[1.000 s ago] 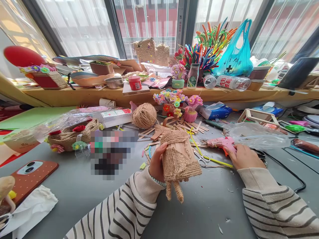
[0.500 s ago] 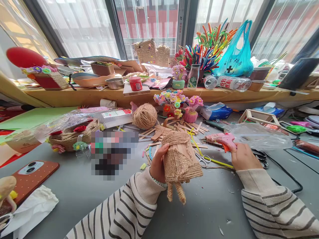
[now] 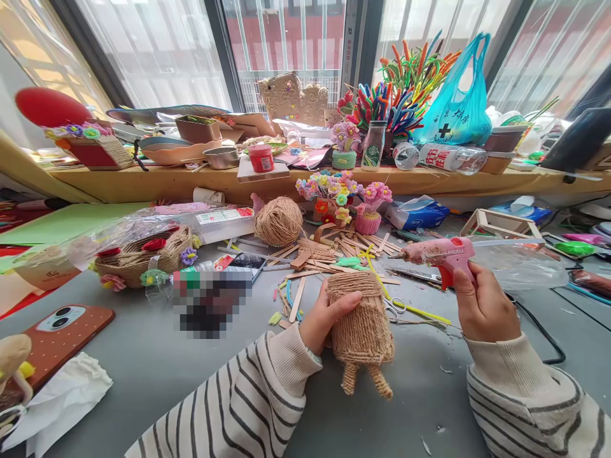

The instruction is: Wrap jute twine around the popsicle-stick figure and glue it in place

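Observation:
A twine-wrapped craft piece [image 3: 363, 324] with two short twine legs hangs over the grey table, gripped from its left side by my left hand [image 3: 329, 313], thumb across its front. My right hand [image 3: 487, 302] is wrapped round the handle of a pink glue gun [image 3: 436, 256], whose nozzle points left, above and to the right of the piece. Behind the piece lie flat wooden sticks [image 3: 317, 253] and a ball of twine [image 3: 279, 221]. Small scissors [image 3: 396, 306] and a yellow pipe cleaner [image 3: 422, 312] lie to its right.
At the left are a twine basket [image 3: 143, 264], a phone in a brown case [image 3: 64, 324] and a crumpled tissue [image 3: 71, 394]. Flower pots, a blue tissue pack [image 3: 417, 213] and a wooden frame [image 3: 499, 224] stand behind. Black cable curves at the right.
The glue gun has been lifted off the table area and swung up in my right hand. The twine piece has turned more upright and moved slightly right in my left hand.

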The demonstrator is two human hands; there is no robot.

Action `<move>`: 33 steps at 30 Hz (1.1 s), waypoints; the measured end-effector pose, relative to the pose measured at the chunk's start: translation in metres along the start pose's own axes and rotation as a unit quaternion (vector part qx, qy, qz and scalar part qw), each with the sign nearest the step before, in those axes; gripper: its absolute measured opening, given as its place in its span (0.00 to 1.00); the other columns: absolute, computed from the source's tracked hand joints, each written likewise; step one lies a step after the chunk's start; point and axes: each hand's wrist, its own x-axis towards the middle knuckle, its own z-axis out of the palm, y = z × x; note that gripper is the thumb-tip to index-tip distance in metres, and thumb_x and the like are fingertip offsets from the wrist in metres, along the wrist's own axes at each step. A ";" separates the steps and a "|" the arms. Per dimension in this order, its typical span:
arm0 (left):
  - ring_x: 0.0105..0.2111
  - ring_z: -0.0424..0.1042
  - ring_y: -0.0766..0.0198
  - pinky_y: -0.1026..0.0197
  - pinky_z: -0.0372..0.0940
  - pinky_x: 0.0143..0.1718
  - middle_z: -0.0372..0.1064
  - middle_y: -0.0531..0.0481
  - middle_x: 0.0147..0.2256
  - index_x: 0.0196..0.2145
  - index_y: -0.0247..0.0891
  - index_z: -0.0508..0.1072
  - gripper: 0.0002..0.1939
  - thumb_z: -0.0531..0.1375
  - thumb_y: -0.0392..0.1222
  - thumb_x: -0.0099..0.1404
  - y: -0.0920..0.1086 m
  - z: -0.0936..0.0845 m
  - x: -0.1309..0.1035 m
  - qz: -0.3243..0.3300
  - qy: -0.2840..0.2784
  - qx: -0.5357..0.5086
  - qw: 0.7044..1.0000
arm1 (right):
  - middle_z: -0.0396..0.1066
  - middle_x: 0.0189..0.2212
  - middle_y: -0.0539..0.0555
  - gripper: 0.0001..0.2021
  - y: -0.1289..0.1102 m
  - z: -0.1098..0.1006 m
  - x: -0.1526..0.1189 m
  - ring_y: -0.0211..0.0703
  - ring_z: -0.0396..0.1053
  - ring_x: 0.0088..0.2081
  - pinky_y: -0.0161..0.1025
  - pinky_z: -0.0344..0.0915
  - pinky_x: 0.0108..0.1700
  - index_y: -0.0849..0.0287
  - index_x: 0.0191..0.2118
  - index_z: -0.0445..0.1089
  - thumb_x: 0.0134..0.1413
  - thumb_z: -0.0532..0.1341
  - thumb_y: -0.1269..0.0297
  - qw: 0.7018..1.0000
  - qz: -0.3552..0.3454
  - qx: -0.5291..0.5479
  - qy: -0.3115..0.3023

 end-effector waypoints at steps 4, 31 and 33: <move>0.45 0.76 0.50 0.54 0.69 0.46 0.77 0.40 0.44 0.45 0.37 0.71 0.25 0.71 0.42 0.51 0.001 0.000 0.000 -0.004 0.013 0.006 1.000 | 0.73 0.41 0.67 0.33 -0.006 -0.003 -0.004 0.61 0.72 0.41 0.48 0.66 0.38 0.62 0.52 0.65 0.55 0.52 0.36 0.999 -0.050 -0.003 0.022; 0.55 0.68 0.44 0.49 0.62 0.53 0.69 0.36 0.52 0.50 0.37 0.61 0.40 0.74 0.49 0.44 0.006 0.002 -0.004 -0.002 -0.030 0.104 0.994 | 0.66 0.25 0.51 0.14 -0.015 -0.005 -0.012 0.39 0.64 0.22 0.36 0.58 0.22 0.58 0.38 0.63 0.56 0.60 0.51 0.947 -0.265 -0.041 0.175; 0.55 0.67 0.44 0.48 0.61 0.54 0.68 0.36 0.53 0.51 0.36 0.61 0.40 0.74 0.49 0.44 0.006 0.002 -0.004 -0.004 -0.037 0.102 0.994 | 0.65 0.23 0.49 0.14 -0.014 -0.004 -0.008 0.35 0.62 0.20 0.34 0.56 0.20 0.58 0.36 0.63 0.55 0.61 0.52 0.932 -0.296 -0.044 0.206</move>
